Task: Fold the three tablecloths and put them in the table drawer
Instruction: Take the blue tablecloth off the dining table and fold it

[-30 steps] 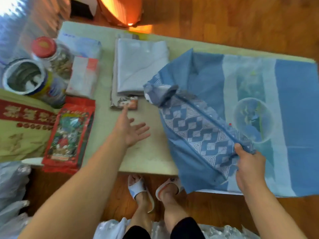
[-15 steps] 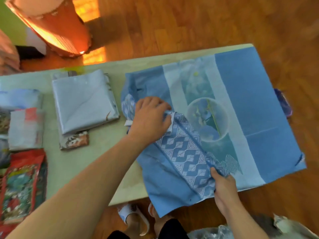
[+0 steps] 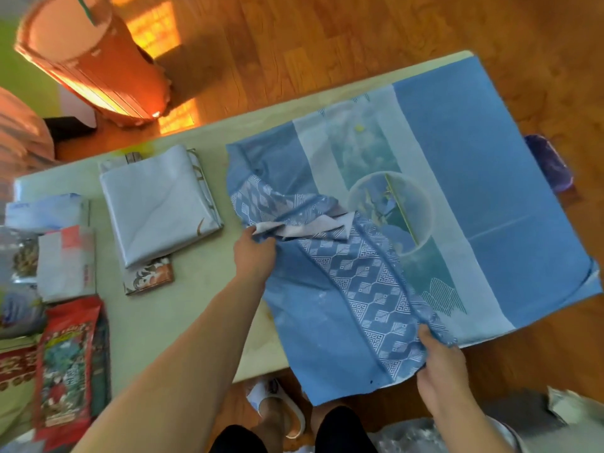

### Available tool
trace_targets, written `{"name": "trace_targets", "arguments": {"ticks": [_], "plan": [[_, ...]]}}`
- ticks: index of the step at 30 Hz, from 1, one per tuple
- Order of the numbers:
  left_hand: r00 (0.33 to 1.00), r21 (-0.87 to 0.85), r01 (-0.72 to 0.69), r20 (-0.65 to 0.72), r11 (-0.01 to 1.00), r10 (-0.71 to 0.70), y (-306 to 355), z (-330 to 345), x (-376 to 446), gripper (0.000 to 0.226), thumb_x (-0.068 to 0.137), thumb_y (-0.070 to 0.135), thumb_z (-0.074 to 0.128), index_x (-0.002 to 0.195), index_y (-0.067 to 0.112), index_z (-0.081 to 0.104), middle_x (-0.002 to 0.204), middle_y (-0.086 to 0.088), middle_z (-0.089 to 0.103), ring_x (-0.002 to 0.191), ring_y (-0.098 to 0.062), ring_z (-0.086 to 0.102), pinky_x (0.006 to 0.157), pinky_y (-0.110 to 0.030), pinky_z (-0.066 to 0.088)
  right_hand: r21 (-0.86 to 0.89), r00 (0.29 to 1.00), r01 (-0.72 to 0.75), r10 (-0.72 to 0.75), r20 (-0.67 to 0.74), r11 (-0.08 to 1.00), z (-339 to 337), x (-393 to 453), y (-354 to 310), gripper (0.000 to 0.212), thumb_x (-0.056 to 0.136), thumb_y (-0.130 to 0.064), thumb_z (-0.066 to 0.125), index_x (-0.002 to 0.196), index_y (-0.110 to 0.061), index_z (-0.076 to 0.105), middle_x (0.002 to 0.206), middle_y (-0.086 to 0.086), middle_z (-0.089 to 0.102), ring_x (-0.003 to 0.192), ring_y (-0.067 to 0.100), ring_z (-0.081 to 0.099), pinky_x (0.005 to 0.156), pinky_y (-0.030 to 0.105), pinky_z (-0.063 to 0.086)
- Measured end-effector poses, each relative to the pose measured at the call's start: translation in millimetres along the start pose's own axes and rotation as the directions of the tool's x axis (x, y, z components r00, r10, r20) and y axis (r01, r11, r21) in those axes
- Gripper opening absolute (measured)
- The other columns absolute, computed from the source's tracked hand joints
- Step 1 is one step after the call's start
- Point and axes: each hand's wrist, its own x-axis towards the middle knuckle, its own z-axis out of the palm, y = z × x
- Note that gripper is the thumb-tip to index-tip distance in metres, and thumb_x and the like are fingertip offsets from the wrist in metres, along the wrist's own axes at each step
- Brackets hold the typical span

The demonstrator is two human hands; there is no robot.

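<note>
Both hands gripping blue tablecloth edge, fold in hand.

Left hand (image 3: 253, 256) pinches the bunched corner and right hand (image 3: 439, 364) pinches the near hem of the blue tablecloth (image 3: 457, 197), spread across the table (image 3: 196, 305), judged to tension the edge; folded grey cloth (image 3: 157, 204) lies set aside.

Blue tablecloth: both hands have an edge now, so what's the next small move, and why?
Probably carry the pinched edge rightward across the blue tablecloth to finish the fold. The left hand grips a bunched corner and the right hand the near edge, with the patterned underside already turned up. The cloth's right half lies flat on the table, ready to receive it.
</note>
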Motion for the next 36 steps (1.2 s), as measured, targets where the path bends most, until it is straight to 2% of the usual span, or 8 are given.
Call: {"name": "trace_targets", "arguments": {"ticks": [3, 9, 13, 18, 23, 29, 33, 36], "plan": [[0.972, 0.502, -0.230, 0.067, 0.834, 0.227, -6, 2, 19, 0.064, 0.093, 0.029, 0.063, 0.153, 0.029, 0.041, 0.159, -0.009, 0.034, 0.146, -0.033, 0.033, 0.120, -0.043, 0.029, 0.042, 0.993, -0.004, 0.008, -0.114, 0.999, -13, 16, -6, 0.033, 0.097, -0.009, 0.063, 0.129, -0.012, 0.060, 0.120, 0.010, 0.070, 0.107, 0.032, 0.068, 0.089, 0.048, 0.054], [0.889, 0.524, -0.457, 0.259, 0.718, 0.377, -7, 11, 60, 0.072, 0.096, 0.022, 0.062, 0.159, 0.018, 0.027, 0.163, -0.013, 0.026, 0.149, -0.031, 0.028, 0.122, -0.037, 0.022, 0.003, 0.985, -0.084, 0.084, -0.150, 0.996, -17, 60, 6, 0.037, 0.097, -0.008, 0.064, 0.133, -0.013, 0.055, 0.106, 0.008, 0.067, 0.088, 0.026, 0.066, 0.072, 0.040, 0.055], [0.852, 0.596, -0.521, 0.313, 0.611, 0.420, 3, 26, 77, 0.057, 0.095, 0.023, 0.063, 0.148, 0.017, 0.044, 0.150, -0.012, 0.040, 0.133, -0.033, 0.047, 0.109, -0.040, 0.038, 0.012, 0.984, -0.100, 0.100, -0.144, 0.995, -17, 84, 16, 0.034, 0.096, -0.010, 0.065, 0.128, -0.016, 0.054, 0.103, 0.008, 0.067, 0.087, 0.028, 0.067, 0.070, 0.041, 0.055], [0.876, 0.691, -0.472, 0.293, 0.548, 0.384, 2, 42, 104, 0.038, 0.091, 0.025, 0.069, 0.124, 0.011, 0.055, 0.126, -0.019, 0.053, 0.116, -0.040, 0.054, 0.097, -0.045, 0.044, 0.062, 0.988, -0.096, 0.102, -0.111, 0.993, -21, 93, 25, 0.030, 0.096, -0.010, 0.065, 0.124, -0.018, 0.058, 0.111, 0.010, 0.070, 0.097, 0.032, 0.069, 0.081, 0.049, 0.057], [0.903, 0.807, -0.416, 0.316, 0.418, 0.290, 10, 46, 114, 0.043, 0.089, 0.035, 0.074, 0.124, 0.017, 0.056, 0.127, -0.020, 0.047, 0.114, -0.044, 0.054, 0.098, -0.047, 0.045, 0.114, 0.988, -0.101, 0.113, -0.103, 0.988, -27, 89, 28, 0.033, 0.097, -0.008, 0.064, 0.127, -0.017, 0.059, 0.114, 0.012, 0.071, 0.100, 0.033, 0.069, 0.081, 0.048, 0.057], [0.857, 0.683, -0.484, 0.244, 0.548, 0.453, 35, 44, 103, 0.009, 0.089, 0.018, 0.059, 0.093, 0.010, 0.059, 0.102, -0.019, 0.056, 0.092, -0.038, 0.056, 0.079, -0.041, 0.043, 0.129, 0.988, -0.113, 0.126, -0.094, 0.985, -29, 86, 26, 0.012, 0.097, -0.009, 0.064, 0.103, -0.019, 0.063, 0.105, 0.011, 0.072, 0.093, 0.031, 0.070, 0.078, 0.044, 0.057], [0.946, 0.190, -0.261, -0.147, 0.947, 0.290, 64, 41, 79, 0.018, 0.090, 0.021, 0.054, 0.077, 0.018, 0.042, 0.079, -0.001, 0.049, 0.081, -0.025, 0.049, 0.070, -0.035, 0.039, 0.121, 0.982, -0.122, 0.138, -0.129, 0.985, -30, 82, 34, 0.014, 0.097, -0.012, 0.065, 0.109, -0.016, 0.062, 0.104, 0.012, 0.071, 0.091, 0.032, 0.069, 0.083, 0.049, 0.057], [0.907, -0.057, -0.199, -0.390, 0.978, 0.162, 107, 11, 59, 0.012, 0.097, 0.022, 0.049, 0.104, 0.012, 0.052, 0.103, -0.005, 0.056, 0.093, -0.022, 0.054, 0.078, -0.031, 0.043, 0.078, 0.976, -0.131, 0.142, -0.162, 0.988, -30, 71, 38, 0.014, 0.095, -0.015, 0.068, 0.108, -0.016, 0.062, 0.107, 0.015, 0.071, 0.094, 0.035, 0.070, 0.092, 0.056, 0.054]]}}
